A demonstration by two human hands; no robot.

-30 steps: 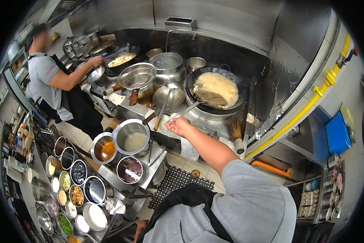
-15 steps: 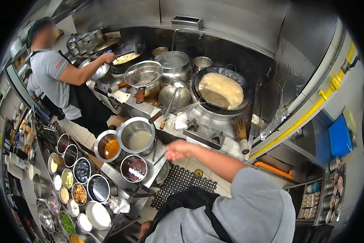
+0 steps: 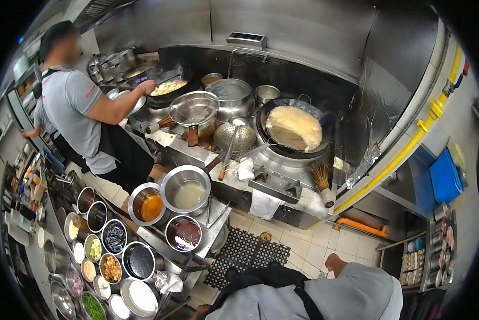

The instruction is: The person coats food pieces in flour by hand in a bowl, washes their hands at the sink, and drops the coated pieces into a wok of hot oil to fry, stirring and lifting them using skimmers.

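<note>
Steel stove counter (image 3: pixel 199 154) with bristle brush (image 3: pixel 323 183) and white cloth (image 3: pixel 245 169) directly on top.

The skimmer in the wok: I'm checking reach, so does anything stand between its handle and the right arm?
Nothing tall blocks it; a white cloth and a metal trough lie between the right arm and skimmer handle. The right hand isn't visible.

I see a bit of my right hand (image 3: pixel 333 263) or arm past my sleeve (image 3: pixel 375 288), but I can't say which. The bottom edge cuts off my left hand (image 3: pixel 200 311) or arm. The other worker (image 3: pixel 77 100) has a blurry face and hides much of a second person (image 3: pixel 43 116). Foam (image 3: pixel 295 120) covers part of the strainer (image 3: pixel 291 140). The small things (image 3: pixel 25 185) far left are too tiny to name.
</note>
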